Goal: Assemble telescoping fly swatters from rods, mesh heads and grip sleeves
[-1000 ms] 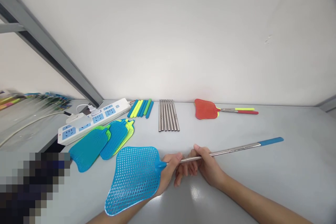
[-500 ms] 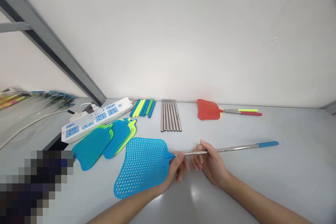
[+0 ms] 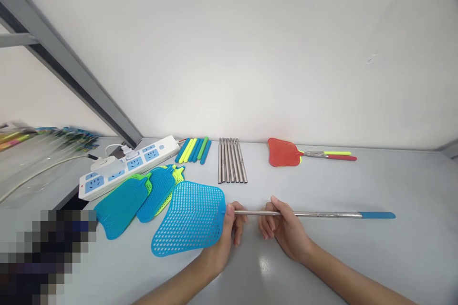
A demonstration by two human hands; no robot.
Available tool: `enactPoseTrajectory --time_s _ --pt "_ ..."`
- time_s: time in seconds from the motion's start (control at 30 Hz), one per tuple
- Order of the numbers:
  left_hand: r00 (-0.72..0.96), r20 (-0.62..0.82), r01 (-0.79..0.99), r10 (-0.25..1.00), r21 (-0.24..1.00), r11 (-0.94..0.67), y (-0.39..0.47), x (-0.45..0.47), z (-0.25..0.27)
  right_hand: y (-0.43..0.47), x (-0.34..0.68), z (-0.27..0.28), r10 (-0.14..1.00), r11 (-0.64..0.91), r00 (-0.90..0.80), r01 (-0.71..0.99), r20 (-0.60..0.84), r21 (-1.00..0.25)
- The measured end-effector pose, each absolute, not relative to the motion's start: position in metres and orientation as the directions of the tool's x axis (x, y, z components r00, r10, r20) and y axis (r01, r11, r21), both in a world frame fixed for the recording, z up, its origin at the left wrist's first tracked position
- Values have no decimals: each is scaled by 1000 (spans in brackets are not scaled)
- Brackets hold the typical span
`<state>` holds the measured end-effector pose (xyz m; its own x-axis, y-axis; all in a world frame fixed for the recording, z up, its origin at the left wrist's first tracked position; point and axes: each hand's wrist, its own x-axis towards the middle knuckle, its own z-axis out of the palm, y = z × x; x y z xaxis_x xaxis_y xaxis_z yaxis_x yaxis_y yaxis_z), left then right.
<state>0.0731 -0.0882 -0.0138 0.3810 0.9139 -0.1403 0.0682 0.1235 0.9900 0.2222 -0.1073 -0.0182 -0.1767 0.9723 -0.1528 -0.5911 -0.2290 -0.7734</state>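
Observation:
A fly swatter [image 3: 193,217] with a blue perforated head, a metal telescopic rod and a blue grip lies level across both my hands. My left hand [image 3: 227,231] is closed on it where the head meets the rod, thumb on top. Around the middle of the rod, my right hand [image 3: 282,226] is closed with thumb and fingers. The blue grip [image 3: 377,215] sticks out at the right. Beyond my hands lie a row of metal rods [image 3: 232,161] and several coloured grips [image 3: 193,150]. Loose blue and yellow-green swatter heads [image 3: 123,205] overlap at the left.
A white power strip [image 3: 162,147] with plugs and a cable stands at the back left. Fly swatters with a red head [image 3: 284,152] on top lie near the wall. Plastic-wrapped items [image 3: 53,145] are at the far left, beside a grey metal frame [image 3: 89,76].
The swatter has levelled out, its grip end moving down and right. More rod now shows between my hands, and my left hand has shifted slightly left with the head.

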Motion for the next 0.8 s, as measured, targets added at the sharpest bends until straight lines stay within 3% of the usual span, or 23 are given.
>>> enactPoseTrajectory --time_s 0.17,0.53,0.8 --pt "247 -145 86 958 988 128 -87 75 -16 -107 222 -18 971 -237 -165 -576 -172 -782" --pt "257 -112 -46 960 991 128 -89 75 -20 -108 221 -21 975 -214 -169 -564 -142 -798" --pt "135 -133 -17 982 991 136 -85 79 -17 -109 221 -22 973 -209 -191 -503 -128 -839"
